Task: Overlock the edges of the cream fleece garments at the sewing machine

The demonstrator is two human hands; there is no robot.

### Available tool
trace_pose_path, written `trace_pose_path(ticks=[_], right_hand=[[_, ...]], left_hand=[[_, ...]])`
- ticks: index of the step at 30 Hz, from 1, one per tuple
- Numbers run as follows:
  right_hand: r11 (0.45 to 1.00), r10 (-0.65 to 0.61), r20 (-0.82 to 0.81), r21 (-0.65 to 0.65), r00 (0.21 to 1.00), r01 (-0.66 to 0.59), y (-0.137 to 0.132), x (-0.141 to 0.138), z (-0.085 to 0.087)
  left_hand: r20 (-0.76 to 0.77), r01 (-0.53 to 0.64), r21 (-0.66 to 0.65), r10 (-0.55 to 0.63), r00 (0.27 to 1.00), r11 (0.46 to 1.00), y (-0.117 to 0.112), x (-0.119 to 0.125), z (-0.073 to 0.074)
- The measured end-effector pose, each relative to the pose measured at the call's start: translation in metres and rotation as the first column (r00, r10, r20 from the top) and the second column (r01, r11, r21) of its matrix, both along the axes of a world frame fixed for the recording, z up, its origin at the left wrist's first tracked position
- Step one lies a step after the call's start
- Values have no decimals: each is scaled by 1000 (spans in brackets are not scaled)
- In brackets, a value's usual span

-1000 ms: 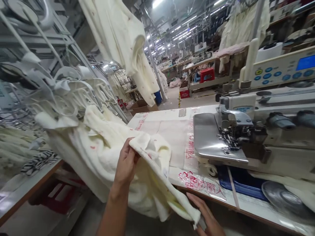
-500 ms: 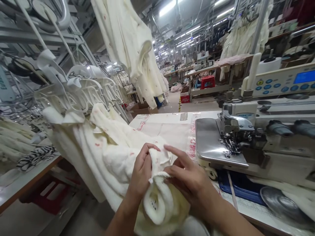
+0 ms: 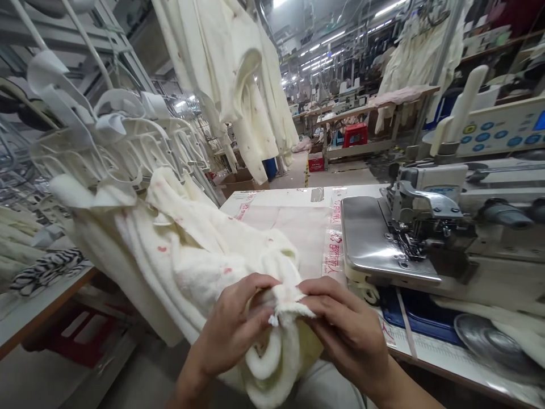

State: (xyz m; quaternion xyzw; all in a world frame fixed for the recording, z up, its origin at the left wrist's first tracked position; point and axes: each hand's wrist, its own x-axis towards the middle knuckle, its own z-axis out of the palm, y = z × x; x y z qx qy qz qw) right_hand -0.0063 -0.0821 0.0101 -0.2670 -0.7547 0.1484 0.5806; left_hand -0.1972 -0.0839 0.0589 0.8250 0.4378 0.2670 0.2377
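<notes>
The left hand [image 3: 230, 329] and the right hand [image 3: 347, 329] sit close together, fingers curled, pinching between them a thick folded edge [image 3: 289, 298] of a cream fleece garment with small red flecks [image 3: 187, 267]. The thumbs are mostly hidden by the cloth, so I cannot tell how they bear on it. The garment's bulk drapes to the left of the hands, beside a white work table under a clear plastic sheet with red print [image 3: 289, 224]. A firm pinch right at the fold, with the hands kept this close, should stop the soft pile from creeping. Counted: two hands, one garment held, one white overlock sewing machine [image 3: 421, 227] to the right, one black-and-white zebra-print fabric bundle [image 3: 45, 272] at left, one distant red plastic stool [image 3: 355, 134]. The white plastic hangers [image 3: 114, 130] on the rack cannot be counted.
</notes>
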Motion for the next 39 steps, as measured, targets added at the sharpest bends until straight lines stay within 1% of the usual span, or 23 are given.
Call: trace_pose_path(ticks=[2, 4, 5, 7, 9, 11, 13, 15, 17, 19, 21, 23, 25, 27, 29, 31, 32, 35, 37, 39], right_hand=[[1000, -27, -12, 5, 1000, 27, 1, 0, -3], [999, -38, -21, 12, 999, 38, 1, 1, -5], [1000, -26, -28, 15, 999, 26, 0, 1, -5], [999, 34, -37, 21, 999, -33, -1, 2, -6], [994, 110, -35, 14, 993, -109, -3, 2, -8], [988, 156, -23, 6, 988, -156, -5, 2, -11], [991, 131, -12, 6, 991, -130, -6, 3, -17], [996, 87, -7, -11, 996, -87, -7, 5, -21], [995, 90, -3, -45, 996, -90, -7, 6, -23], [987, 145, 20, -65, 989, -144, -7, 6, -20], [970, 237, 43, -67, 971, -234, -10, 4, -13], [939, 336, 54, -94, 940, -330, -14, 0, -4], [922, 367, 44, -146, 929, -357, -16, -4, 3], [910, 356, 32, -238, 934, -339, -16, -9, 8], [874, 379, -7, -327, 925, -360, -13, -13, 9], [841, 399, -75, -367, 914, -397, -10, -16, 8], [839, 385, -116, -369, 916, -399, -10, -18, 7], [860, 289, -217, -368, 932, -352, -10, -20, 5], [871, 253, -243, -364, 936, -330, -12, -20, 5], [880, 251, -239, -348, 938, -324, -13, -20, 4]], left_hand=[[-25, -13, 62, 15, 1000, 998, -1, 5, -4], [-63, 40, 146, -31, 998, 988, -2, 8, -7], [-77, 84, 166, -72, 994, 983, -3, 8, -8], [-83, 164, 155, -152, 985, 974, -4, 6, -9], [-56, 171, 120, -166, 985, 978, -5, 3, -11], [1, 102, 119, -103, 995, 988, -8, 2, -14], [70, -5, 90, -1, 998, 996, -11, 2, -17], [129, -84, -18, 86, 988, 996, -14, 2, -19], [194, -157, -161, 187, 963, 974, -15, 2, -20], [297, -243, -248, 313, 902, 938, -16, 1, -22], [412, -317, -280, 412, 813, 906, -17, 2, -26], [497, -356, -280, 451, 741, 892, -21, 4, -29], [533, -368, -266, 454, 714, 891, -25, 9, -32], [532, -374, -233, 439, 724, 898, -28, 13, -31], [513, -363, -211, 418, 750, 908, -30, 15, -28], [472, -334, -230, 404, 783, 914, -30, 15, -25], [446, -314, -250, 397, 802, 916, -31, 14, -24], [386, -271, -314, 383, 839, 910, -32, 8, -24], [384, -277, -333, 398, 833, 901, -32, 5, -26], [390, -301, -326, 418, 820, 896, -31, 4, -29]])
